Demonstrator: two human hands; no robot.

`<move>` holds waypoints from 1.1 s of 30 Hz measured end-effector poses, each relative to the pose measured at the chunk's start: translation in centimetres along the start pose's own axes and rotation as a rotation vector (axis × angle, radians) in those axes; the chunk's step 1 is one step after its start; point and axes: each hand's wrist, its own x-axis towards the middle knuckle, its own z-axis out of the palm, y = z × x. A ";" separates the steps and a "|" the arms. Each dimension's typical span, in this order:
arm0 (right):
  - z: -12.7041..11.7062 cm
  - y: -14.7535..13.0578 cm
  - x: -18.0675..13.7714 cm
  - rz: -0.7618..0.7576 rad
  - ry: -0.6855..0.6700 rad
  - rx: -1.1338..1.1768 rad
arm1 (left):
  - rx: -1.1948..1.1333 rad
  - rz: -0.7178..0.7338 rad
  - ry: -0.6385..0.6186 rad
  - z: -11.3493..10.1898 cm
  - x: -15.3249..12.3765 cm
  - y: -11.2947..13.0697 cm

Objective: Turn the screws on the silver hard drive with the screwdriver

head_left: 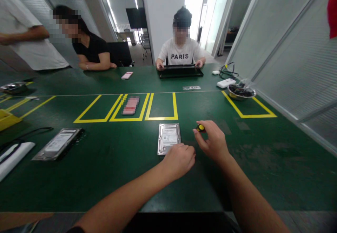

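Observation:
A silver hard drive [169, 137] lies label-up on the green table [110, 177], straight ahead of me. My left hand [179, 160] is curled into a loose fist at the drive's near right corner, touching or just over its edge. My right hand [212, 140] is a little to the right of the drive, fingers pinched on a small yellow-and-black tool [200, 127], probably a screwdriver handle, held just above the table.
A second hard drive [58, 144] in a clear bag lies at left, beside a white object [13, 157]. Yellow tape boxes [161, 118] mark the middle. A metal bowl [241, 92] stands at right. Two people sit at the far side, one with a black tray [181, 72].

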 end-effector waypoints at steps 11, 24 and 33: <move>0.0 0.0 0.0 -0.028 0.037 -0.055 | -0.581 -0.252 0.100 -2.4 -2.7 -1.7; 0.6 0.0 -0.5 -0.038 0.057 -0.038 | -0.464 -0.079 0.164 -2.5 -3.2 -3.0; 0.7 0.1 -0.6 -0.034 0.094 -0.046 | -0.511 -0.230 0.159 -3.5 -2.9 -3.3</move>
